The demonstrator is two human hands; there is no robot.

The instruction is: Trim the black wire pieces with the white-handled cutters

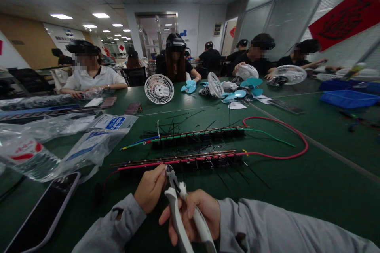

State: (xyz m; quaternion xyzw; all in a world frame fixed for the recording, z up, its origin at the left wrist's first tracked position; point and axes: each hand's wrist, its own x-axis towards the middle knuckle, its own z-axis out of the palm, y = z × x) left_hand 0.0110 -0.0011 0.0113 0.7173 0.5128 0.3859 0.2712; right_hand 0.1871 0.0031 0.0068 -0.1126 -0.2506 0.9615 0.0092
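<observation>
Your right hand (192,215) comes in from the lower right, grey sleeve to the wrist, with its fingers (208,205) wrapped tight around the white handles of the side cutters (181,209). The tool stands nearly upright, its metal tip pointing up at the near edge of the near wire strip (181,160). Your left hand (151,189) rises from the lower left, also grey-sleeved, fingers bunched together and pinching at that strip's lower edge just beside the cutter tip; what lies between the fingertips cannot be made out.

The near strip is long and dark, with red wiring along it, lying flat across the green desk (297,182). A red wire (285,134) loops off its right end. The far strip (196,136) lies parallel behind it, with green and blue leads.

Clear plastic bags (89,142) with blue-and-white labels lie crumpled at left; their contents cannot be read. A dark phone (44,209) lies flat at the lower left. A blue tray (350,98) sits far right. A white fan grille (159,89) stands upright across the desk.
</observation>
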